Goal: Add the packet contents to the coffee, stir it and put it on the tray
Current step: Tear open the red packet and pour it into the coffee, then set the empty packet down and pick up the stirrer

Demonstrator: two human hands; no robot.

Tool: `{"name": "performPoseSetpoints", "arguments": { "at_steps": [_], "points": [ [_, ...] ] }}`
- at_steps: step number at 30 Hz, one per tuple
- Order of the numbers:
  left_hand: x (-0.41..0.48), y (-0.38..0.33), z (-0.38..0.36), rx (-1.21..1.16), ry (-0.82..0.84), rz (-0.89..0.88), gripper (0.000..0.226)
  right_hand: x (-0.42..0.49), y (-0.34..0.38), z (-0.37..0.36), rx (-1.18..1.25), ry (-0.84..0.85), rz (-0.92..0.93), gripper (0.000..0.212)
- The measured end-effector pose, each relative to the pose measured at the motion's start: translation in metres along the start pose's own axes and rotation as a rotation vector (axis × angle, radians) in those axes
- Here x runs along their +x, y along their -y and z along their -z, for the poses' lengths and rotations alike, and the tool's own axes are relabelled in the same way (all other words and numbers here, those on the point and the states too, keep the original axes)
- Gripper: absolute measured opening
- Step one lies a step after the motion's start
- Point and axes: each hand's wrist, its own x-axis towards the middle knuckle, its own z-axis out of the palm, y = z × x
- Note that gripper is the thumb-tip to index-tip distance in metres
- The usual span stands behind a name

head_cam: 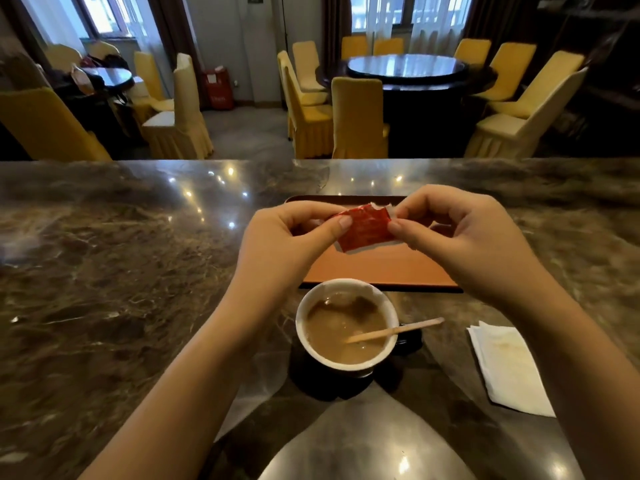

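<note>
Head view: both forearms run off the bottom edge, elbows not visible; the tray is partly hidden behind the two hands and the packet, so only its far rim and near half show; print on the packet is too blurred to read; the cup's lower body is dark against its own shadow and hard to separate from it, handle only just showing to the right behind the stirrer. Around: dark marble counter with ceiling-light reflections, white folded napkin lying flat on it to the right of the cup, near the right forearm; beyond the counter edge a dining room with yellow-covered chairs around a round dark table, blurry. Nothing sits between the hands and the cup. Red packet is held in the air over the tray, above and beyond the cup, top edge torn and ragged with white showing at the upper right corner. Left hand grip: thumb and fingers pressed together on the packet's left edge. Right hand grip: thumb and forefinger pinching the torn upper right corner. Coffee cup stands on the counter just in front of the tray's near edge, not on it, filled with light brown coffee, wooden stirrer resting in it with its end leaning over the right rim
</note>
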Motion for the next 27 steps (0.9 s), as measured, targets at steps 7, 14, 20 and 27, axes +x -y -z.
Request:
{"name": "performPoseSetpoints", "arguments": {
  "at_steps": [7,14,20,27],
  "points": [
    [-0.016,-0.024,0.016,-0.045,0.025,0.013,0.013,-0.015,0.04,0.005,0.037,-0.088,-0.02,0.002],
    [-0.041,-0.042,0.034,-0.1,0.064,0.037,0.014,-0.037,0.071,0.001,0.005,-0.196,-0.051,0.004],
    [-0.076,-0.036,0.038,0.186,-0.135,-0.091,0.04,-0.058,0.094,-0.027,0.102,-0.277,-0.043,0.011],
    [-0.12,-0.032,0.039,-0.231,-0.114,0.111,0.058,-0.075,0.102,-0.075,-0.042,-0.275,0.088,0.004]
  ]
}}
